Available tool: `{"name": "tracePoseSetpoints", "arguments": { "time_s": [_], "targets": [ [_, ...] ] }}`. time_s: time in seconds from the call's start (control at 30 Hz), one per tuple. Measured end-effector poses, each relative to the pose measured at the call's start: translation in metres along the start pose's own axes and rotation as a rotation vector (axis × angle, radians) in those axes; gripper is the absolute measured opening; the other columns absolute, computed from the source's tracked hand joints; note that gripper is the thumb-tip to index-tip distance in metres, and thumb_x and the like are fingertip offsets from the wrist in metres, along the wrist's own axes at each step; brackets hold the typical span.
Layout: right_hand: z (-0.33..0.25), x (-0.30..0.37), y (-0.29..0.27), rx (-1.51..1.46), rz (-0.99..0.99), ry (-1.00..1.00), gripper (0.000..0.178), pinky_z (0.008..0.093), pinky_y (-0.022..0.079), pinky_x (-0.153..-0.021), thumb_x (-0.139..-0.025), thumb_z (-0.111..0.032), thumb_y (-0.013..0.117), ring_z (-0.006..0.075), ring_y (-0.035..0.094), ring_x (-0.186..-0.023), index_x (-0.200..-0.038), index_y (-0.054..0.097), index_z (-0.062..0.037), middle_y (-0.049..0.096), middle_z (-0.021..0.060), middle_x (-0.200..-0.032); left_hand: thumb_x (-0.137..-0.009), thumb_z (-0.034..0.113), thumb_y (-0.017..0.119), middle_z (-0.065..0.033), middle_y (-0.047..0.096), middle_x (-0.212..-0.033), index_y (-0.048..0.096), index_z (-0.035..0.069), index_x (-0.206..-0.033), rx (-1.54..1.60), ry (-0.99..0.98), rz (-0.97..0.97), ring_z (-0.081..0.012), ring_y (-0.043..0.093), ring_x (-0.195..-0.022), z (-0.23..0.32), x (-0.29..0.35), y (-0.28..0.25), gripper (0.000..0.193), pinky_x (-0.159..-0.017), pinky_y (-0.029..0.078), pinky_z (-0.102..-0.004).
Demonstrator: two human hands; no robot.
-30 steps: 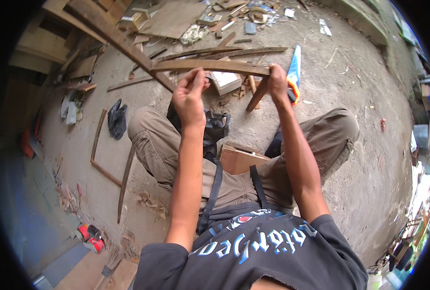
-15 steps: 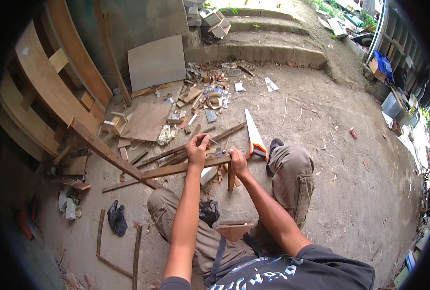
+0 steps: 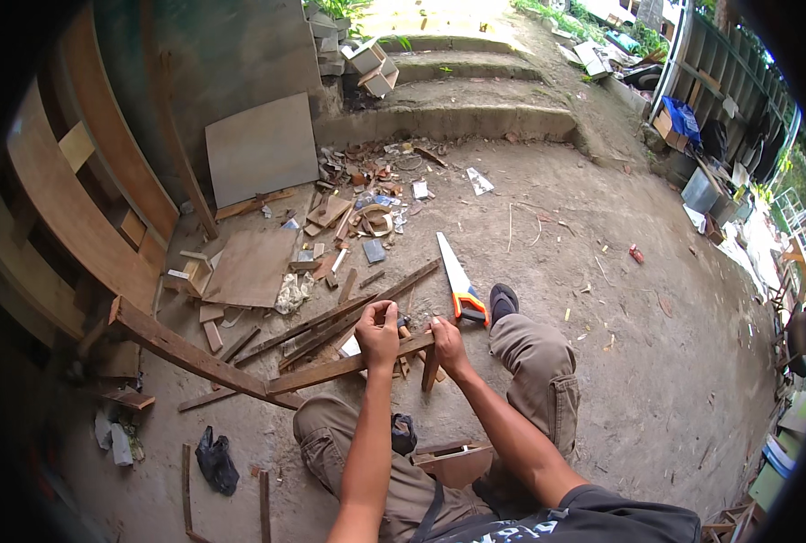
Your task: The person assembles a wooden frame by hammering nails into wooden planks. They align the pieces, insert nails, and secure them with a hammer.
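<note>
My left hand (image 3: pixel 378 337) is closed in a pinch just above a brown wooden strip (image 3: pixel 329 372). Whatever its fingertips hold, if anything, is too small to make out. My right hand (image 3: pixel 447 347) grips the strip's right end, where a short upright wooden piece (image 3: pixel 430 370) meets it. At its left end the strip joins a longer wooden bar (image 3: pixel 195 355) that slants up to the left. Beyond my right hand a handsaw (image 3: pixel 460 281) with an orange and black handle lies on the ground, close to my right foot.
Loose wooden sticks (image 3: pixel 367 309) lie beyond my hands. Farther off are scrap offcuts (image 3: pixel 335 213), a plywood sheet (image 3: pixel 253 268) and a leaning board (image 3: pixel 262 151). Curved wooden panels (image 3: pixel 86 195) stand at left. A black plastic bag (image 3: pixel 216 462) lies near my left knee. Concrete steps (image 3: pixel 457 122) rise at the back.
The view has shifted, so the ground things sit lower and farther left. My left hand has come nearer the strip, and the thin thing seen at its fingertips no longer shows.
</note>
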State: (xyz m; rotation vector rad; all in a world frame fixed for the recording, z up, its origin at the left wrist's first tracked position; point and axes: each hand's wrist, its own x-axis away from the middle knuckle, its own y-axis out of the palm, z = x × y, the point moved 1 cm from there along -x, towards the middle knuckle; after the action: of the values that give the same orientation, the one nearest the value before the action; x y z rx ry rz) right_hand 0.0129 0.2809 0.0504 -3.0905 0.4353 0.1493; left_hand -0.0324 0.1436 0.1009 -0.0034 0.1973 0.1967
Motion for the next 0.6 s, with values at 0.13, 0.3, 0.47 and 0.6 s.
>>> {"name": "tracePoseSetpoints", "arguments": {
  "time_s": [0.13,0.3,0.47,0.6],
  "targets": [
    [-0.004,0.002,-0.008,0.045,0.018,-0.009,0.041,0.0287,0.040,-0.065,-0.105,-0.030,0.037,0.0119,0.047,-0.070,-0.087,0.059,-0.0013,0.054,0.0039,-0.074,-0.089,0.012,0.072,-0.0011,0.070,-0.080,0.071,0.001,-0.092,-0.050,-0.018,0.005,-0.0074,0.063,-0.071,0.014,0.003,0.007,0.011,-0.067,0.050,-0.0242],
    [0.009,-0.007,-0.023,0.158,-0.063,-0.022,0.038,0.0300,0.043,-0.067,-0.105,-0.031,0.043,0.0119,0.050,-0.073,-0.092,0.061,-0.0003,0.056,0.0049,-0.075,-0.089,0.011,0.071,-0.0018,0.070,-0.081,0.070,0.001,-0.092,-0.037,0.023,0.031,-0.0073,0.063,-0.071,0.013,0.001,0.013,0.011,-0.067,0.050,-0.0234],
    [0.004,-0.013,-0.029,0.263,-0.184,-0.001,0.036,0.0286,0.043,-0.071,-0.104,-0.030,0.048,0.0125,0.051,-0.077,-0.096,0.064,0.0013,0.057,0.0062,-0.079,-0.090,0.009,0.070,0.0003,0.070,-0.079,0.070,0.000,-0.094,-0.034,0.010,0.025,-0.0045,0.060,-0.065,0.008,0.003,0.008,0.010,-0.057,0.046,-0.0209],
    [-0.002,-0.012,-0.037,0.093,-0.294,0.059,0.057,0.0319,0.043,-0.088,-0.107,-0.045,0.034,0.0192,0.057,-0.093,-0.103,0.064,0.0030,0.063,0.0110,-0.090,-0.090,0.010,0.070,0.0010,0.070,-0.078,0.071,0.001,-0.094,-0.058,0.007,-0.003,-0.0036,0.060,-0.066,0.008,0.004,0.010,0.010,-0.058,0.045,-0.0200]
  ]
}}
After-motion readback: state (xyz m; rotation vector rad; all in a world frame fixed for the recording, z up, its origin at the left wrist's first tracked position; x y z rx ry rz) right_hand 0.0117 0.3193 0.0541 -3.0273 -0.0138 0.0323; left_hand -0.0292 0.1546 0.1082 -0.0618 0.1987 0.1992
